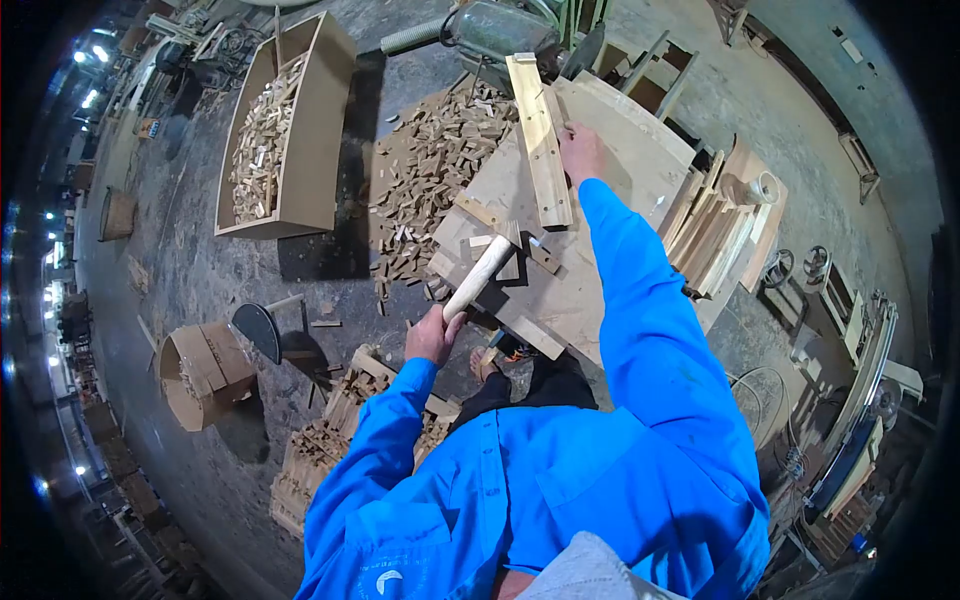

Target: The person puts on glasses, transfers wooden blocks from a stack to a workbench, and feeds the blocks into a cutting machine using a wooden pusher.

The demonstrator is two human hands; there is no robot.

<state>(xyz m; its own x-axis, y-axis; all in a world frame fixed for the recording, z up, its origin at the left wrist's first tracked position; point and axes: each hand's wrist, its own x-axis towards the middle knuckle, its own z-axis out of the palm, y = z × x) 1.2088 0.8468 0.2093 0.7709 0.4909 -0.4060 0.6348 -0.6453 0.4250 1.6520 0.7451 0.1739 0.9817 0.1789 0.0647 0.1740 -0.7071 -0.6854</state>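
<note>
My left hand [434, 335] is wrapped round the pale wooden handle of a hammer [478, 277], whose head end lies over small wood blocks at the near left of the worktable [590, 290]. My right hand [582, 153] is at the right side of a long pale wooden piece [543, 150] with dark holes along it; its fingertips are partly hidden there, and I cannot tell whether they grip it. A small wood block [543, 255] lies just below that piece. A thin wood strip [482, 212] sits at the table's left edge.
A heap of small wood pieces [440, 165] covers the floor left of the table. Beyond it stands a tall open box [325, 130] holding more pieces. A cardboard box [205, 370] and a round stool [257, 332] are lower left. Stacked strips [710, 240] lie at right.
</note>
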